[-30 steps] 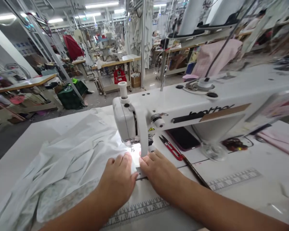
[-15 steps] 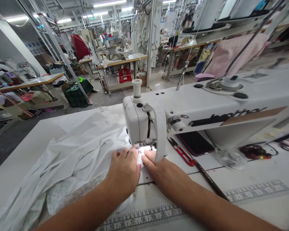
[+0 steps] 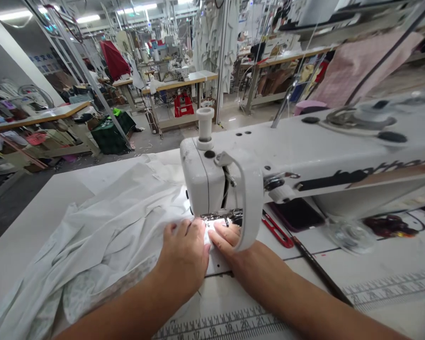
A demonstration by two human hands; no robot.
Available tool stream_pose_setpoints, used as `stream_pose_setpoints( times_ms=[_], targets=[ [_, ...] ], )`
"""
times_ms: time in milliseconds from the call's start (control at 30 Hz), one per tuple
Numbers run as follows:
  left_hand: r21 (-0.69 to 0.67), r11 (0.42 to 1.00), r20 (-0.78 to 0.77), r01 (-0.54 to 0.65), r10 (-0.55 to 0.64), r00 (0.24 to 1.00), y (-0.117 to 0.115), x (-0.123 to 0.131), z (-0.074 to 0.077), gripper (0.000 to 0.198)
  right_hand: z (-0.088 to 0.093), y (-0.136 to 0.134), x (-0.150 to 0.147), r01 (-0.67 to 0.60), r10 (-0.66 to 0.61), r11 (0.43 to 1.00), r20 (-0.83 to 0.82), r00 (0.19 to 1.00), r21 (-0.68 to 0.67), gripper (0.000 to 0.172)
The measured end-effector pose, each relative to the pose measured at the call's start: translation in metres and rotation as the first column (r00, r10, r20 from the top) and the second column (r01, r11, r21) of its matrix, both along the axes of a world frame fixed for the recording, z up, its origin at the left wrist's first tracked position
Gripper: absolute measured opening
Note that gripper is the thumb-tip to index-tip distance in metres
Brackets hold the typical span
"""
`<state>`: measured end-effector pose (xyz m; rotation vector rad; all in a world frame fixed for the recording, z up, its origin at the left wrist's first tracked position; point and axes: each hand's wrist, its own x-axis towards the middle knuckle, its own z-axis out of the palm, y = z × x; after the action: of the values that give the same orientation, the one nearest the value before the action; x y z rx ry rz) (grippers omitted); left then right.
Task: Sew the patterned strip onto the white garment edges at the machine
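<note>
My L hand [image 3: 182, 257] and R hand [image 3: 233, 245] press close together on the white crumpled cotton cloth [image 3: 106, 226], right at the steel presser foot [image 3: 216, 217] of the white Brother sewing machine [image 3: 205, 179]. Can't tell if pinching or just flat.

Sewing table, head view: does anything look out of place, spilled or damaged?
Nothing looks spilled or damaged. The only slightly odd item is a smartphone lying on the sewing table beneath the sewing machine arm, next to red-handled thread snips, because it sits among the work tools.
</note>
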<state>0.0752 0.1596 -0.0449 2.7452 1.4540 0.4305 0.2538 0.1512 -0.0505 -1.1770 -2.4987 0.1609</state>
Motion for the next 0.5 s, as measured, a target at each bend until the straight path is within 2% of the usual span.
stream_pose_setpoints(
  times_ms=[300,500],
  targets=[
    [0.038,0.999,-0.016,0.022,-0.022,1.0,0.0036,-0.0026,-0.0044,0.032,0.0001,0.0032,-0.0003,0.019,-0.017,0.999,0.052,0.998,-0.037,0.047],
    [0.047,0.998,-0.024,0.043,-0.042,0.999,0.0046,-0.0057,-0.002,0.034,0.0058,0.0042,-0.0002,0.041,-0.038,0.995,0.032,0.999,-0.09,0.036]
  ],
)
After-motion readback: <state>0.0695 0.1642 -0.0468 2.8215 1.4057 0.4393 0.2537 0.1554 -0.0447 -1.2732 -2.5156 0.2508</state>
